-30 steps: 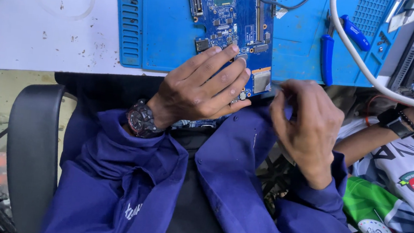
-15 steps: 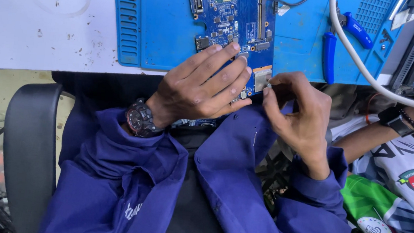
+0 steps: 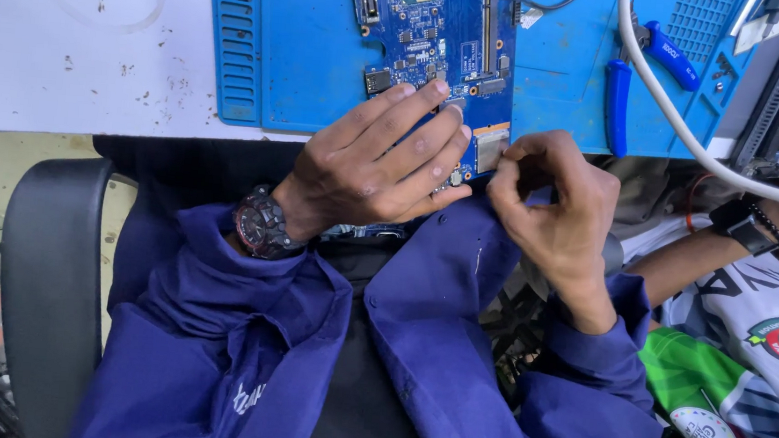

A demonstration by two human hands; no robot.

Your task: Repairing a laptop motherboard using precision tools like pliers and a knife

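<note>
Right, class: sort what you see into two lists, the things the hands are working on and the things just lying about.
In use:
- blue circuit board, on the blue mat
- left hand, flat on the board's near edge
- right hand, fingers pinched at the board's corner

Lying about:
- blue-handled pliers
- white cable
- black chair
- another person's arm

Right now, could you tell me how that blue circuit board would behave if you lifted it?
The circuit board looks thin and flat, so probably stiff and light. Its exposed small parts suggest it is fragile. The left hand already rests on its near edge, overhanging the mat, so it might tip.
</note>
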